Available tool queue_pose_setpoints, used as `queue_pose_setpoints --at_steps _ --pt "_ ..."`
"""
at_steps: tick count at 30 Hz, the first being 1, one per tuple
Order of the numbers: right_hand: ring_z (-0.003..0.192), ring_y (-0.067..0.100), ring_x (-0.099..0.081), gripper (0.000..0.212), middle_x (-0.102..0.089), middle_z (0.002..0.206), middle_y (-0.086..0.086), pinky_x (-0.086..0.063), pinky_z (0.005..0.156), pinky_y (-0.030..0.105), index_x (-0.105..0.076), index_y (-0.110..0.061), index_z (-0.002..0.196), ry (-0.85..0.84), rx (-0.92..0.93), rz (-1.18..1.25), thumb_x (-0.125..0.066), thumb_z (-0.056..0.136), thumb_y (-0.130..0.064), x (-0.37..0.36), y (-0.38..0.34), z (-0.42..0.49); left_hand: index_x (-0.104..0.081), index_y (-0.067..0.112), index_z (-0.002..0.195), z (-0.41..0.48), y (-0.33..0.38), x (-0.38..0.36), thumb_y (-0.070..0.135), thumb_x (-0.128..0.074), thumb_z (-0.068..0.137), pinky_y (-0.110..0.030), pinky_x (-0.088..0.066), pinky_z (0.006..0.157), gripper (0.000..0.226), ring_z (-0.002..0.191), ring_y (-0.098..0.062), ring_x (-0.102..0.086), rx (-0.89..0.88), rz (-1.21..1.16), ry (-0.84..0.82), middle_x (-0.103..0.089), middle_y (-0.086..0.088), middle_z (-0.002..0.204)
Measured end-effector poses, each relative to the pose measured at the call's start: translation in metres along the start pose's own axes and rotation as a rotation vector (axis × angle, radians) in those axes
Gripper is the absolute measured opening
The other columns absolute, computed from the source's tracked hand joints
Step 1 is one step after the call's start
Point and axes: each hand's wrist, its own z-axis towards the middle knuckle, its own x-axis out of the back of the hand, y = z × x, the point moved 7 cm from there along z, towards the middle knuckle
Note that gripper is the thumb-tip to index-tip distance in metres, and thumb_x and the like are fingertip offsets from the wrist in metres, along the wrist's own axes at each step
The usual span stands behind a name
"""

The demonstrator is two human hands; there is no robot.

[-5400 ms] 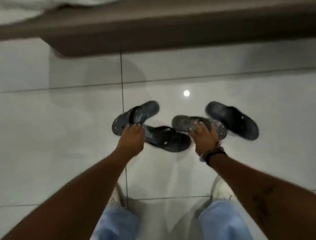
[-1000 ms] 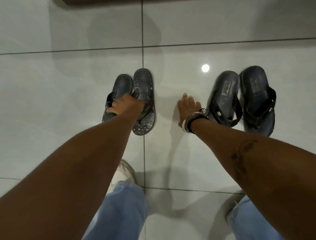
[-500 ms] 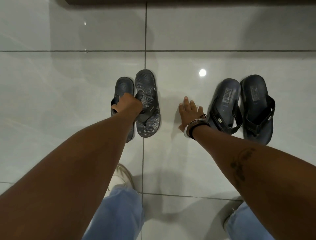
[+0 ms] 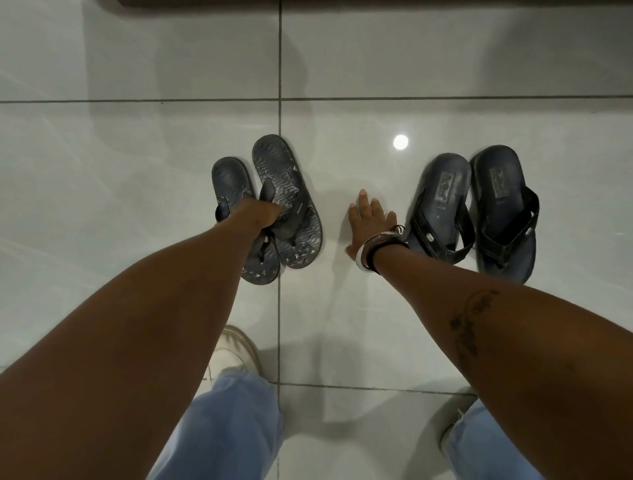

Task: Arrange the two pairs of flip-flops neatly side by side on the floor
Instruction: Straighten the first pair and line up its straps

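Two dark flip-flop pairs lie on the glossy grey tile floor. The left pair has wavy patterned soles: the outer flip-flop [image 4: 236, 195] sits a little nearer to me than the inner flip-flop [image 4: 287, 192]. My left hand [image 4: 257, 217] is closed around their straps. The right pair, a smooth flip-flop [image 4: 442, 192] and its twin [image 4: 500, 192], lies side by side with heels pointing away. My right hand [image 4: 368, 222] rests flat on the floor between the pairs, fingers spread, holding nothing, with bangles at the wrist.
A dark skirting or furniture edge [image 4: 376, 2] runs along the top. My white shoe [image 4: 236, 353] and blue jeans [image 4: 226, 421] are at the bottom. A bright lamp reflection [image 4: 400, 142] shines on the tile near the right pair.
Since five seconds ago the scattered flip-flops have been sorted into two pairs. In the last second my left hand has drawn the outer left flip-flop slightly nearer to me; my right hand stays flat on the floor.
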Motion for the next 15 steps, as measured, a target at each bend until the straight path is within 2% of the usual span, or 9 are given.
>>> queue_pose_setpoints --at_steps 2,5,9,15 --pt "0.151 0.032 0.005 0.082 0.019 0.162 0.01 -0.016 0.118 0.056 -0.003 -0.013 0.156 0.0 0.003 0.0 -0.055 0.094 -0.025 0.0 0.0 0.0 -0.052 0.005 0.126 -0.002 0.002 0.001 0.034 -0.071 0.073 -0.044 -0.053 0.092 0.064 0.092 -0.034 -0.064 0.006 -0.007 0.009 -0.063 -0.017 0.104" --pt "0.151 0.032 0.004 0.08 0.019 0.163 0.01 -0.016 0.118 0.057 -0.004 -0.013 0.156 -0.001 0.001 0.017 -0.054 0.094 -0.023 0.002 0.0 0.0 -0.054 0.007 0.122 -0.008 0.007 0.008 0.037 -0.068 0.07 -0.046 -0.047 0.099 0.061 0.103 -0.034 -0.06 0.006 0.038 0.076 -0.062 -0.015 0.108" --pt "0.151 0.032 0.003 0.08 0.017 0.163 0.009 -0.017 0.118 0.056 -0.005 -0.014 0.156 -0.01 -0.007 0.044 -0.055 0.093 -0.024 0.002 -0.001 0.001 -0.055 0.019 0.114 -0.016 0.015 0.02 0.041 -0.062 0.074 -0.048 -0.026 0.105 0.046 0.121 -0.033 -0.049 -0.016 0.255 0.23 -0.06 -0.009 0.122" --pt "0.151 0.03 0.003 0.081 0.017 0.163 0.009 -0.018 0.118 0.054 -0.003 -0.012 0.156 0.023 -0.029 0.026 -0.052 0.094 -0.028 0.002 0.002 0.005 -0.059 0.021 0.11 -0.019 0.042 0.023 0.024 -0.062 0.082 -0.051 -0.026 0.106 0.029 0.117 -0.032 -0.049 -0.137 0.331 0.347 -0.063 -0.009 0.114"
